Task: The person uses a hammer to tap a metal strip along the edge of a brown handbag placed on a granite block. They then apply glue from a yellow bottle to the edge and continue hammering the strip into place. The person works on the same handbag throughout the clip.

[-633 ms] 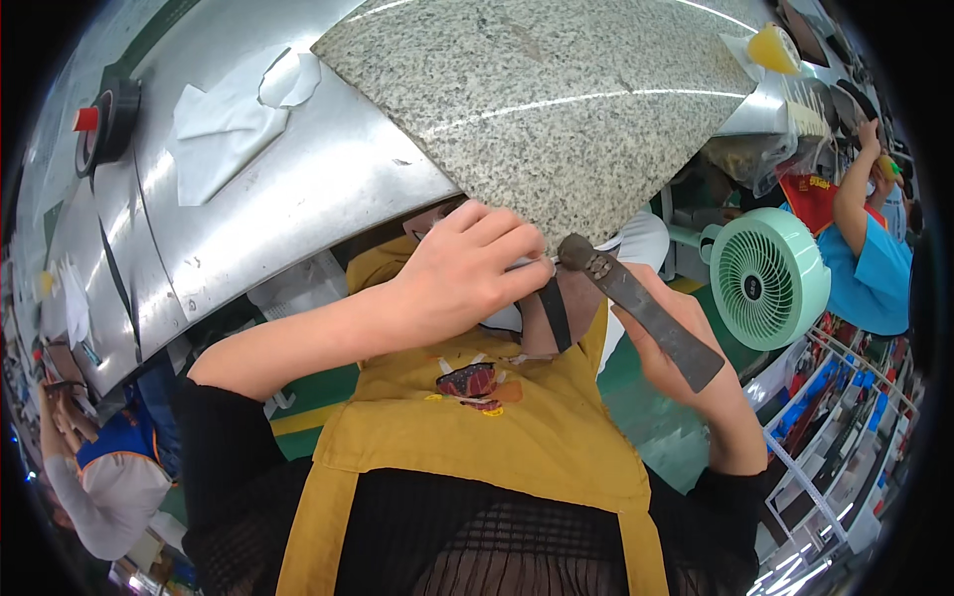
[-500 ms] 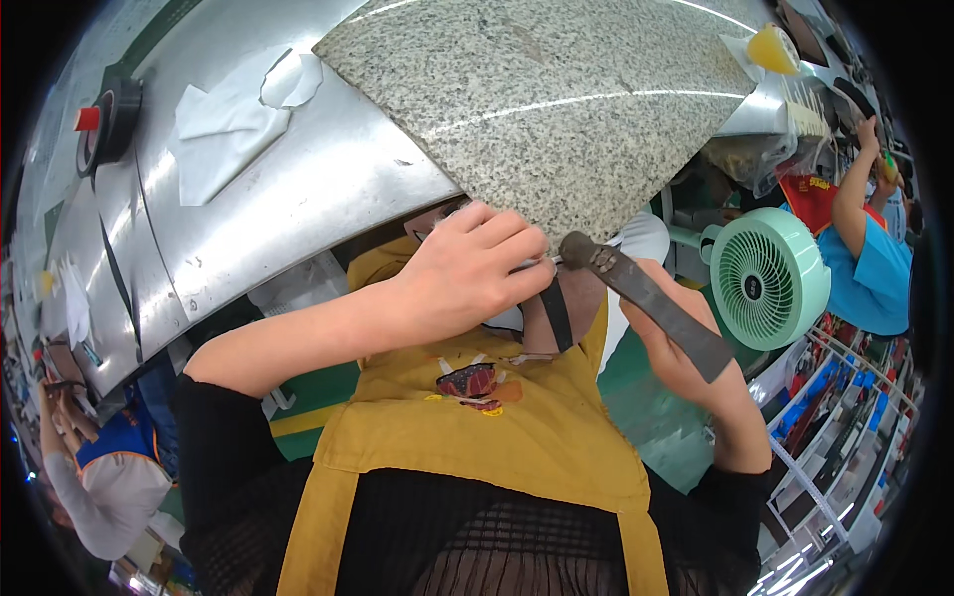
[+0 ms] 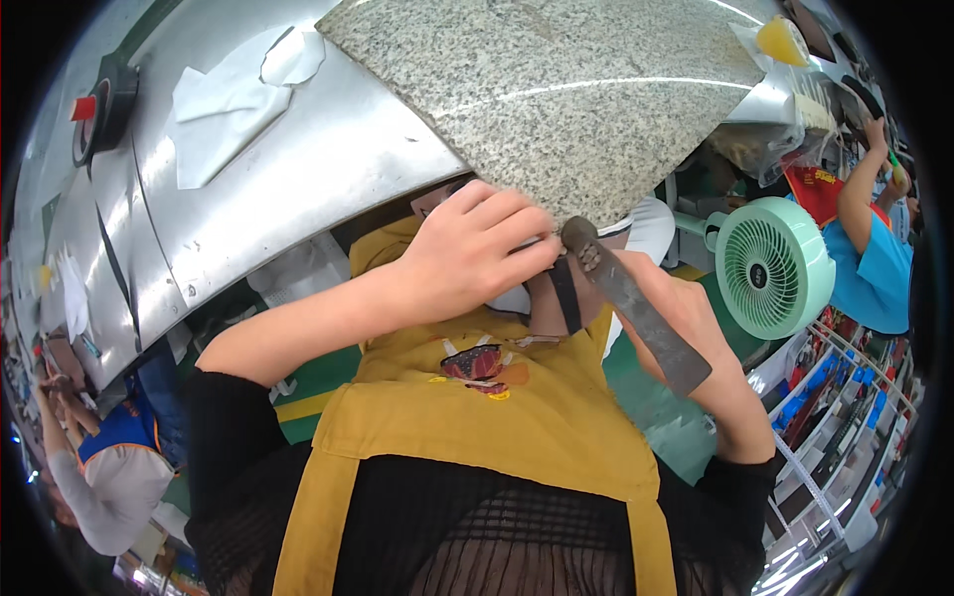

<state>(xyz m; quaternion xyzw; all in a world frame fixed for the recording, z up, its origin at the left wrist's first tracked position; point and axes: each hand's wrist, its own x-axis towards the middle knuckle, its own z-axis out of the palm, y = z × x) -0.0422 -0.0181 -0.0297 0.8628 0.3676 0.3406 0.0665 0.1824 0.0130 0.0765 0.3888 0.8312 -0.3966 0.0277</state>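
Observation:
At the near corner of the speckled stone slab (image 3: 556, 109), my left hand (image 3: 477, 243) is closed, fingers curled over a mauve-brown leather-like piece (image 3: 549, 306). A dark strip (image 3: 566, 293) runs down that piece, which hangs over my lap; its upper part is hidden under my fingers. My right hand (image 3: 671, 308) is wrapped round a hammer (image 3: 641, 313) with a long dark metal head. The rounded face of the hammer is close to my left fingertips by the slab edge. Its handle is mostly hidden by the head and my hand.
White sheets (image 3: 224, 119) lie on the metal table (image 3: 328, 169), with a black tape roll (image 3: 104, 109) at far left. A yellow spool (image 3: 782, 42) stands at the slab's far right. A green fan (image 3: 775, 268) is at right. One person (image 3: 870, 268) works at right, another (image 3: 119, 467) at left.
The hammer has turned a little steeper, its flat end swinging left and slightly down. My left hand has shifted slightly up and right. The view has shifted a little.

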